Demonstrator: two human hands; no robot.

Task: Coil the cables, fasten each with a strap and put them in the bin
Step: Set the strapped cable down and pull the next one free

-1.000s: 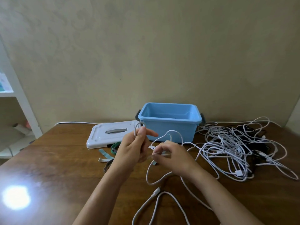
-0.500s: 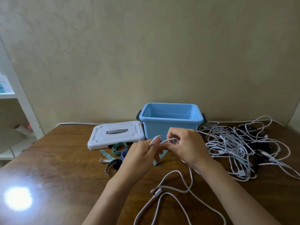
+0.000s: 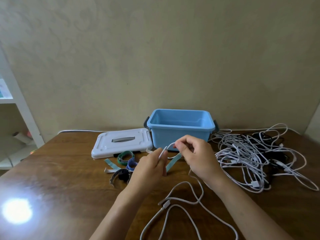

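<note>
Beige wall (image 3: 155, 49), wooden table (image 3: 60, 170), white shelf (image 3: 20, 108) at left.

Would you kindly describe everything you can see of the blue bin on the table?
The blue bin is a rectangular tub of smooth plastic with a rolled rim and a dark latch at each end. It stands upright and open near the wall. No cables show inside it. Its white lid lies flat beside it, and the tangled cables lie on its other side.

A plain home room: a worn wooden table (image 3: 52, 170) against a bare beige wall (image 3: 155, 58), white shelving (image 3: 22, 108) at nine o'clock.
</note>
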